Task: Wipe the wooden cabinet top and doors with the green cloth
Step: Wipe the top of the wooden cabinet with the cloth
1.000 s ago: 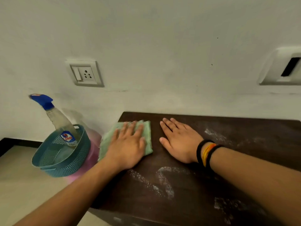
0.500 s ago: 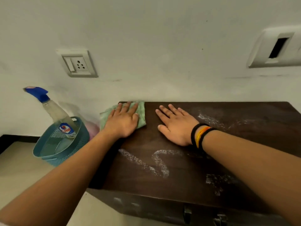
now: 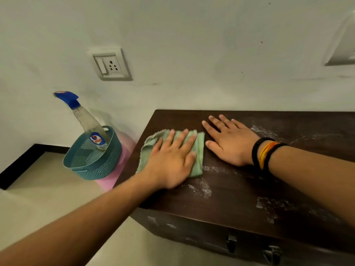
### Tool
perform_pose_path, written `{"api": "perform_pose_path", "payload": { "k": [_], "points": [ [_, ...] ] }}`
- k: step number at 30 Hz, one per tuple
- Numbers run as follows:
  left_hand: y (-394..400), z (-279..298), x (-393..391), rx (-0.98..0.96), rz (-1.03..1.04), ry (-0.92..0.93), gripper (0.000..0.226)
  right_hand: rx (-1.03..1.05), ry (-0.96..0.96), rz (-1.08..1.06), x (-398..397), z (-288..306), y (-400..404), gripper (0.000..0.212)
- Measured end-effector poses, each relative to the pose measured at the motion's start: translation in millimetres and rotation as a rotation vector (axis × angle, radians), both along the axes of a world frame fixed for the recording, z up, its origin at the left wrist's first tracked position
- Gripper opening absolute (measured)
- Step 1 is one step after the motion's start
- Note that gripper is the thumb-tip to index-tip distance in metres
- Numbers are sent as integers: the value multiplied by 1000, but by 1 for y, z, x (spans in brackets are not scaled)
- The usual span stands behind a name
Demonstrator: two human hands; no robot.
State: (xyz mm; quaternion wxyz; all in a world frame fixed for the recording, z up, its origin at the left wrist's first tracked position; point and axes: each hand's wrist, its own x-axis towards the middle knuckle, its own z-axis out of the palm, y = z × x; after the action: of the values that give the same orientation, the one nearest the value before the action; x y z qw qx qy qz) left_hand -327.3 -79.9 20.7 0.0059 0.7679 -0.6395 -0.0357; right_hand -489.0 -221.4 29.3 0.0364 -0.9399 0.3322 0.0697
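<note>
The dark wooden cabinet top (image 3: 240, 198) carries white dusty streaks at its front and right. A folded green cloth (image 3: 198, 152) lies near the top's left edge. My left hand (image 3: 171, 160) presses flat on the cloth with fingers spread, covering most of it. My right hand (image 3: 230, 141) rests palm-down on the bare wood just right of the cloth, holding nothing; black and orange bands circle its wrist. The cabinet front (image 3: 221, 237) with dark metal handles shows below the top's front edge.
A teal perforated basket (image 3: 92, 162) holding a spray bottle (image 3: 90, 123) with a blue trigger stands on something pink left of the cabinet. A wall socket (image 3: 110, 65) is above it. A white wall fitting (image 3: 342, 50) is at the right. Pale floor lies at lower left.
My left hand has drawn the green cloth back from the top's rear left corner toward the front. The right hand stays flat in place. The camera view shifted.
</note>
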Motion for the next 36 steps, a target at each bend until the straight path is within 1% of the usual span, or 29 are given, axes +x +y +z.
{"api": "perform_pose_path", "payload": {
  "k": [2,3,5,7,9,11,12,14,16,18,19,21,23,24,26,27,28,29,30,32,33,34,36],
  "points": [
    [-23,12,25,18,97,70,57,6,-11,2,-2,1,2,70],
    [-19,13,40,21,178,69,57,10,-17,2,-4,1,2,70],
    [22,6,46,21,241,23,64,24,-32,11,-8,0,5,70],
    [54,2,5,51,135,-22,69,23,-47,10,-11,-2,6,70],
    [38,0,-15,22,-8,20,62,34,-64,4,-11,-2,5,69],
    [8,10,-1,27,41,90,56,40,-83,-9,-13,-2,8,67],
    [5,14,13,29,117,91,56,41,-90,-15,-15,-1,9,67],
    [31,6,23,31,218,29,60,45,-91,-10,-21,-2,12,67],
    [59,-1,-7,69,167,-23,70,37,-93,-13,-27,-2,15,66],
    [48,-2,-20,28,54,7,70,31,-95,-22,-28,-1,18,66],
    [33,1,-14,20,53,33,68,29,-89,-21,-29,-1,19,66],
    [20,13,9,25,162,76,65,38,-84,-23,-34,-3,24,67],
    [44,5,16,6,230,47,66,37,-83,-12,-43,-4,27,69],
    [60,2,1,36,210,14,68,36,-83,-13,-47,-5,29,70],
    [66,0,-27,56,60,14,69,46,-87,-26,-53,-4,29,73],
    [56,0,-27,27,-23,33,64,49,-85,-30,-53,-4,30,74],
    [42,4,-19,20,-46,58,58,48,-79,-32,-54,-3,31,74],
    [31,9,-6,18,-13,86,55,49,-69,-30,-57,-2,32,75],
    [29,13,8,20,50,76,56,51,-58,-28,-61,-2,34,77],
    [48,6,14,11,105,31,66,39,-52,-30,-68,-3,36,79],
    [59,3,0,36,70,3,71,33,-53,-33,-70,-3,37,79],
    [64,1,-18,56,-1,8,71,36,-56,-38,-72,-3,37,79],
    [49,1,-36,52,-160,51,60,46,-54,-38,-71,-3,37,80]
  ]
}}
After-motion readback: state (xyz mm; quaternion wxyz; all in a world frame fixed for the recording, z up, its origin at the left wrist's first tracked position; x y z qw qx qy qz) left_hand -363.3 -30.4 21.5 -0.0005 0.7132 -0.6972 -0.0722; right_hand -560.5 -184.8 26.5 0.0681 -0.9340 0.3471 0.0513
